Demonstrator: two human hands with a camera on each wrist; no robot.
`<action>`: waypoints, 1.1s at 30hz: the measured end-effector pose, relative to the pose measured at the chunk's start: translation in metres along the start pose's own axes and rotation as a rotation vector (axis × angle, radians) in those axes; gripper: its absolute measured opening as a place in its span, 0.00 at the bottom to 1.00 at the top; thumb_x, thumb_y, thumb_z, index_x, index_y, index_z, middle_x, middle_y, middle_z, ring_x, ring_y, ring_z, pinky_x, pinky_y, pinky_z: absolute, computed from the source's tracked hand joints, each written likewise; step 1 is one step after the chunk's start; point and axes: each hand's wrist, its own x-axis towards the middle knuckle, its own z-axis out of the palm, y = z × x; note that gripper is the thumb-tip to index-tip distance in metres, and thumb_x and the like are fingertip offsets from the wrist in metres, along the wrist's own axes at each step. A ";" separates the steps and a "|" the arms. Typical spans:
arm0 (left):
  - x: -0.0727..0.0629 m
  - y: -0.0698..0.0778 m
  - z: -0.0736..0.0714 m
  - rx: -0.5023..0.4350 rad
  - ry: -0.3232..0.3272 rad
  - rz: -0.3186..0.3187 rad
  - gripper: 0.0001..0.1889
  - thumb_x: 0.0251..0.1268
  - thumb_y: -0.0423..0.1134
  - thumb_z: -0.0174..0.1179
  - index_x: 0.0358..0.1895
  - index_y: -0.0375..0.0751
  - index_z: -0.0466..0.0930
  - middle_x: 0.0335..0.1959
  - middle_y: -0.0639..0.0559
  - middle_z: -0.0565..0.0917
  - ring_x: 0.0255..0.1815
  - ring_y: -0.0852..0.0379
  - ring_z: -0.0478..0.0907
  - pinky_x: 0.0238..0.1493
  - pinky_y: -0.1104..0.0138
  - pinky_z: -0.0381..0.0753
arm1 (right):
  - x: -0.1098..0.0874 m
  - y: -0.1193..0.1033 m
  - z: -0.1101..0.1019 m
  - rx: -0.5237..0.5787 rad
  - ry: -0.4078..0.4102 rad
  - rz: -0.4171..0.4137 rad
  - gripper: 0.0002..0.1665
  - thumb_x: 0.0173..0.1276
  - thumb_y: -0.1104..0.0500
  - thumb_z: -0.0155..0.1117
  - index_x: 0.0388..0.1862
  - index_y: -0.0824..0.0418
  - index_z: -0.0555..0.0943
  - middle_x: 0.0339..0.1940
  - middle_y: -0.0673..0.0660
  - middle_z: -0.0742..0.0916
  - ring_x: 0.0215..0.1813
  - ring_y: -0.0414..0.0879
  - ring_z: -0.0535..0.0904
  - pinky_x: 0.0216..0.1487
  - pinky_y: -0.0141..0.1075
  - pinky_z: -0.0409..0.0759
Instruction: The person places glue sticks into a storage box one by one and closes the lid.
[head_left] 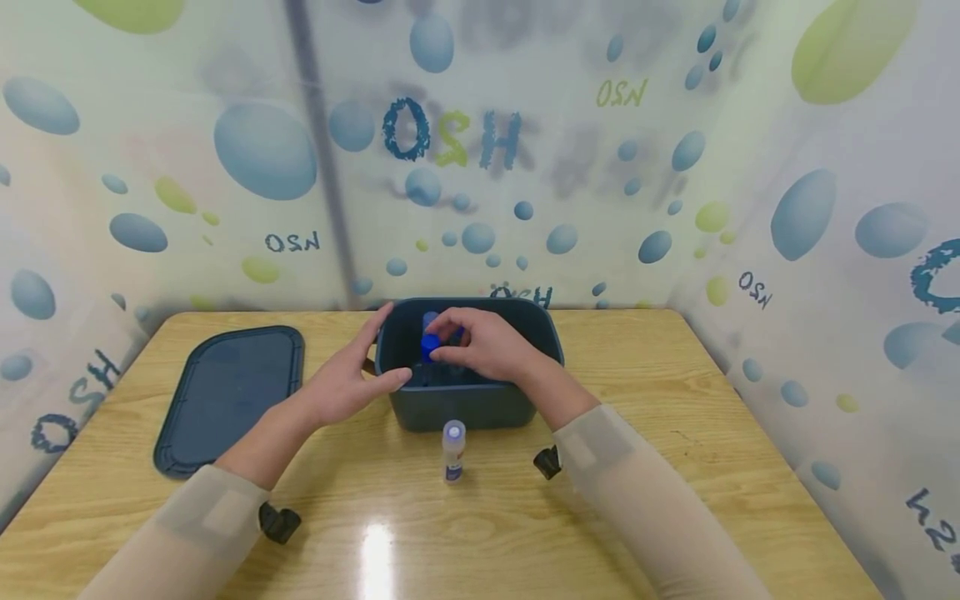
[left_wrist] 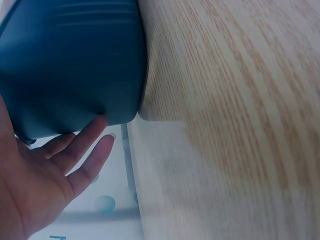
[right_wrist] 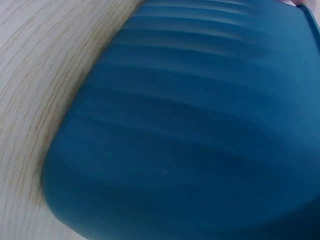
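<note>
A dark blue bin (head_left: 465,408) stands upright on the table. My left hand (head_left: 345,379) lies along its left end, long fingers against the outer wall and thumb at the front rim; the left wrist view shows those fingers (left_wrist: 82,145) stretched out. Inside the bin, my right hand (head_left: 487,343) pinches a blue-capped bottle (head_left: 430,347) between thumb and fingers; its lower part is hidden. Another blue item (head_left: 429,320) sits just behind it. In front of the bin a small clear bottle (head_left: 453,452) with a pale violet cap stands upright.
A dark blue lid (head_left: 236,392) lies flat on the wooden table (head_left: 637,375) to the left. Behind the table and at both sides hang patterned curtains (head_left: 487,192). The bin's ribbed wall (right_wrist: 175,110) fills most of the right wrist view.
</note>
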 end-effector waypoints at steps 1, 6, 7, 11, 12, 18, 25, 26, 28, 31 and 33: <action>0.000 0.000 0.000 -0.001 -0.001 0.000 0.54 0.80 0.63 0.63 0.93 0.65 0.32 0.88 0.35 0.59 0.64 0.37 0.82 0.52 0.52 0.89 | 0.000 0.000 0.000 0.001 0.001 0.003 0.19 0.80 0.52 0.73 0.65 0.51 0.86 0.58 0.53 0.90 0.46 0.49 0.84 0.48 0.36 0.83; 0.000 0.000 0.000 0.002 0.000 -0.001 0.54 0.80 0.63 0.63 0.93 0.65 0.32 0.87 0.34 0.61 0.64 0.37 0.82 0.52 0.52 0.89 | -0.001 -0.001 -0.001 0.007 0.006 0.015 0.19 0.80 0.51 0.73 0.65 0.51 0.86 0.59 0.53 0.89 0.48 0.49 0.84 0.50 0.37 0.83; 0.000 0.000 0.000 0.004 0.001 -0.002 0.54 0.80 0.63 0.63 0.93 0.65 0.32 0.87 0.34 0.62 0.64 0.37 0.82 0.52 0.52 0.89 | -0.001 -0.001 -0.001 0.008 0.006 0.017 0.19 0.80 0.51 0.73 0.66 0.51 0.86 0.59 0.53 0.89 0.48 0.49 0.84 0.50 0.38 0.83; 0.000 0.000 0.000 0.011 0.002 -0.008 0.54 0.80 0.64 0.63 0.92 0.66 0.32 0.85 0.33 0.64 0.64 0.37 0.83 0.52 0.52 0.89 | -0.001 0.000 0.000 0.007 0.011 0.019 0.19 0.80 0.50 0.73 0.66 0.50 0.86 0.58 0.52 0.89 0.48 0.49 0.84 0.50 0.38 0.83; 0.000 0.000 0.000 0.012 0.002 -0.009 0.54 0.79 0.64 0.63 0.92 0.66 0.32 0.85 0.33 0.65 0.64 0.37 0.83 0.52 0.52 0.89 | -0.001 0.001 0.000 0.007 0.016 0.019 0.19 0.80 0.50 0.73 0.65 0.50 0.86 0.58 0.52 0.89 0.47 0.49 0.84 0.50 0.39 0.83; -0.001 -0.001 0.000 0.008 0.002 -0.010 0.54 0.80 0.64 0.62 0.92 0.67 0.32 0.85 0.34 0.65 0.64 0.38 0.83 0.53 0.52 0.89 | -0.002 0.000 -0.001 0.026 0.048 0.013 0.18 0.80 0.49 0.73 0.64 0.49 0.87 0.57 0.50 0.90 0.46 0.48 0.84 0.49 0.39 0.84; 0.000 -0.001 0.001 0.003 -0.002 -0.014 0.54 0.79 0.65 0.62 0.92 0.67 0.32 0.86 0.35 0.63 0.64 0.38 0.83 0.52 0.52 0.89 | -0.009 -0.006 -0.011 0.077 0.103 -0.017 0.20 0.81 0.49 0.72 0.67 0.52 0.86 0.57 0.51 0.91 0.44 0.49 0.84 0.45 0.39 0.84; 0.000 -0.001 0.001 0.003 -0.002 -0.016 0.54 0.79 0.65 0.63 0.92 0.67 0.32 0.86 0.35 0.64 0.64 0.38 0.83 0.52 0.52 0.89 | -0.010 -0.008 -0.013 0.084 0.112 -0.025 0.21 0.81 0.49 0.71 0.67 0.53 0.86 0.57 0.51 0.91 0.44 0.48 0.84 0.44 0.39 0.84; 0.000 -0.001 0.001 0.001 -0.003 -0.018 0.54 0.79 0.65 0.63 0.92 0.67 0.32 0.85 0.34 0.65 0.63 0.38 0.83 0.52 0.52 0.89 | -0.014 -0.012 -0.016 0.096 0.127 -0.049 0.21 0.81 0.50 0.71 0.67 0.55 0.86 0.56 0.51 0.91 0.42 0.47 0.83 0.43 0.39 0.84; 0.000 -0.001 0.001 -0.001 -0.003 -0.020 0.54 0.79 0.64 0.63 0.92 0.67 0.32 0.85 0.34 0.64 0.63 0.38 0.83 0.53 0.51 0.89 | -0.022 -0.018 -0.020 0.105 0.142 -0.087 0.20 0.81 0.50 0.71 0.66 0.55 0.86 0.55 0.51 0.92 0.40 0.45 0.83 0.42 0.39 0.83; 0.000 -0.002 0.000 0.003 -0.001 -0.020 0.54 0.79 0.64 0.63 0.92 0.67 0.31 0.86 0.35 0.63 0.63 0.38 0.83 0.53 0.51 0.89 | -0.029 -0.021 -0.022 0.110 0.148 -0.117 0.19 0.81 0.52 0.71 0.66 0.55 0.87 0.54 0.51 0.91 0.39 0.45 0.83 0.41 0.40 0.83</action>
